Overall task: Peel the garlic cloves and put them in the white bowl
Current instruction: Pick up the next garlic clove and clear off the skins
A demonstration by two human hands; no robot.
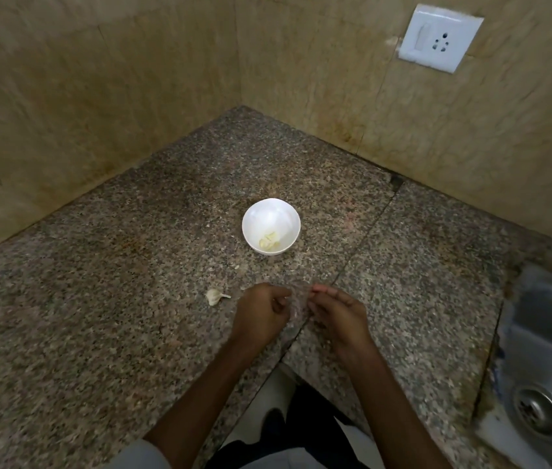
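Near the front edge of the surface [125, 272], one unpeeled garlic clove [215, 296] lies just beside your left hand [262, 308]. Peeled cloves [269, 241] sit in the white bowl [267, 213]. Your left and right hand [337, 308] curl fingertip to fingertip, but blur hides whatever they pinch. A slip here could flick it off the edge.

One bowl [269, 211], one unpeeled clove [214, 296]

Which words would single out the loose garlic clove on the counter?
Start at the speckled granite counter in the wall corner and find the white bowl. Nearer the person, just left of the left hand, lies the garlic clove. Unlike the peeled cloves in the bowl, it lies on the stone, pale with a thin tail.
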